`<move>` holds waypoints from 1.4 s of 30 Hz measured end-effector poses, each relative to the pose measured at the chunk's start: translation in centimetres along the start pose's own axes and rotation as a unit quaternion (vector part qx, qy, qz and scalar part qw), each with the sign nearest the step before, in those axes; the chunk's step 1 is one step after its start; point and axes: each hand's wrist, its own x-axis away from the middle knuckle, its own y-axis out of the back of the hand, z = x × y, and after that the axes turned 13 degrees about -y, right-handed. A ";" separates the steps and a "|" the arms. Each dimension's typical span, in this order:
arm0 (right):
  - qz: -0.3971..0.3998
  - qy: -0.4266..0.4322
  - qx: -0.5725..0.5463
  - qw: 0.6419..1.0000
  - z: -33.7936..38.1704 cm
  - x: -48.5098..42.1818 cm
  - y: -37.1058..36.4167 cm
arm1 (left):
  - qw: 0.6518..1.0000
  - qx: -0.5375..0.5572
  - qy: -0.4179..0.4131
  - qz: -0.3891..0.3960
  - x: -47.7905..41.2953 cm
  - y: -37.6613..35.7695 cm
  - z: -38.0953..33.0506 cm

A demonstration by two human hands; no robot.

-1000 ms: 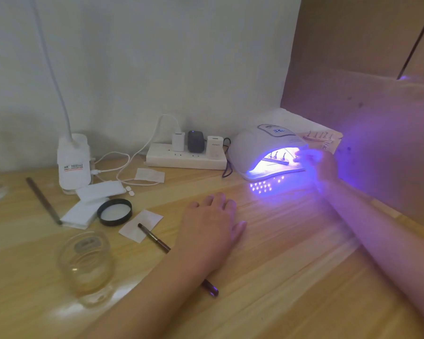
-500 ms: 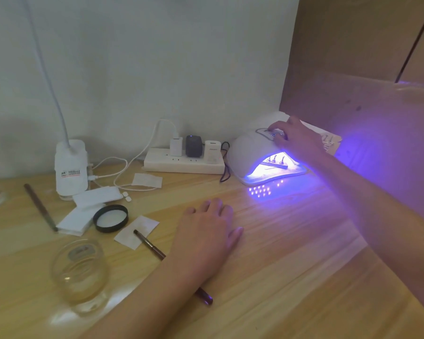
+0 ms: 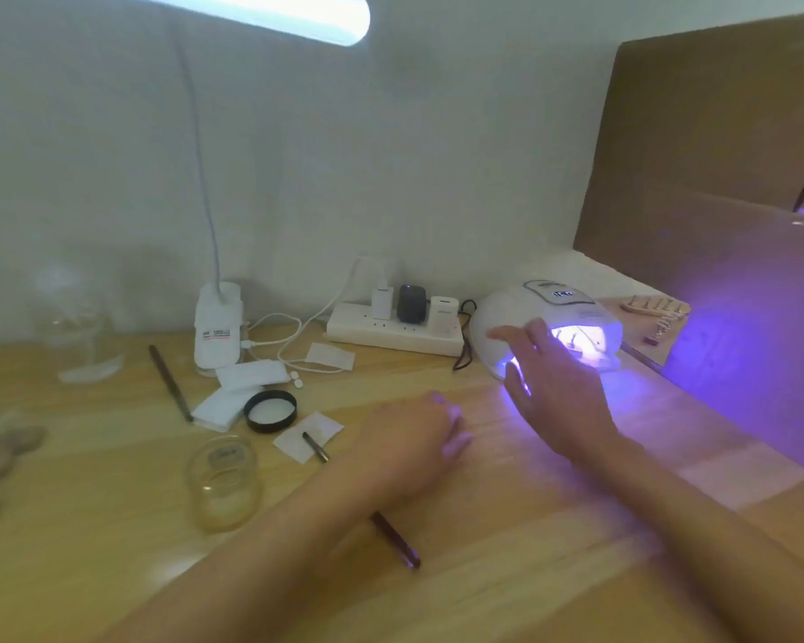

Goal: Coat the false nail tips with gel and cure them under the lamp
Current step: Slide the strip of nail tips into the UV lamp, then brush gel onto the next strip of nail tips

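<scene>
Two bare hands show in the head view, both over a pale wooden table (image 3: 507, 526). The left hand (image 3: 414, 438) lies palm down on the wood near the middle. Its fingers are relaxed and close together, blurred at the tips, and it grips nothing. A slim brown brush (image 3: 395, 540) passes under that wrist, and its far end lies on a small white paper square (image 3: 298, 440).

The right hand (image 3: 555, 387) hangs just in front of the mouth of a white dome-shaped nail lamp (image 3: 507, 313). Its fingers are straight and spread, the thumb is apart, and it holds nothing. The lamp stands at the back right of the table and glows violet. Inside the glow, false nail tips on small stands (image 3: 582, 343) can be made out only dimly. A second row of nail tips on sticks (image 3: 655, 306) lies on a tan card (image 3: 669, 338) just right of the lamp.

Left of the lamp, a white power strip (image 3: 391, 334) sits against the wall with three plugs in it. Further left stands a white clip-on desk light (image 3: 219, 327), whose lit head is at the top edge of the view. Near its base lie white folded pads (image 3: 233, 396), a black-rimmed round lid (image 3: 270, 410) and a thin dark stick (image 3: 170, 382). A small clear glass jar (image 3: 224, 480) stands nearer the person. A blurred clear glass vessel (image 3: 80, 327) stands at the far left.
</scene>
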 end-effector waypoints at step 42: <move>0.322 0.228 -0.104 0.913 28.1 8.9 0.4 | 0.966 0.005 0.236 -0.103 38.8 7.1 11.2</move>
